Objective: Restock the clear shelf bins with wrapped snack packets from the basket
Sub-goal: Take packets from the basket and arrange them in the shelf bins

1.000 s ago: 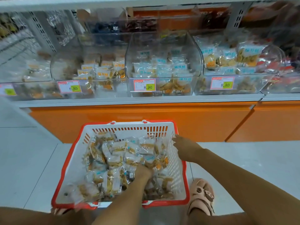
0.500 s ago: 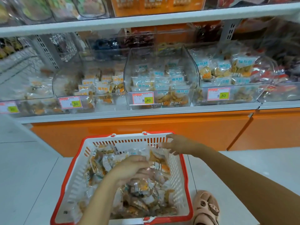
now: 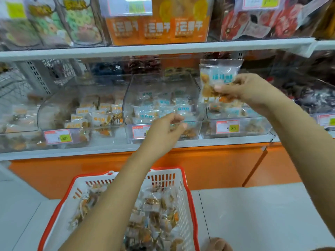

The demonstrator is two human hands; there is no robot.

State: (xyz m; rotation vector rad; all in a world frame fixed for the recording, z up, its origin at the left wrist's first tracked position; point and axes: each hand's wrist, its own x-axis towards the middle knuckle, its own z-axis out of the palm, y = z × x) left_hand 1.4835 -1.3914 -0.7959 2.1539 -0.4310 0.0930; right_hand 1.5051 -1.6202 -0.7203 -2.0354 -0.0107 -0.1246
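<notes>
Right hand (image 3: 248, 91) pinches a crinkly clear packet (image 3: 218, 77). Left hand (image 3: 163, 133) curls at the glossy middle bin's (image 3: 129, 100) front lip, its hold unclear. The slotted plastic basket (image 3: 189, 189) sits below.

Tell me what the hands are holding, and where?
The right hand pinches a snack packet by its lower part. The left hand is too blurred to tell.

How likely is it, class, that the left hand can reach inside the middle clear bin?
Probably yes: the left hand hovers at the front rim of the middle bin, whose top looks open, and the right hand holds packets off to the side.
</notes>
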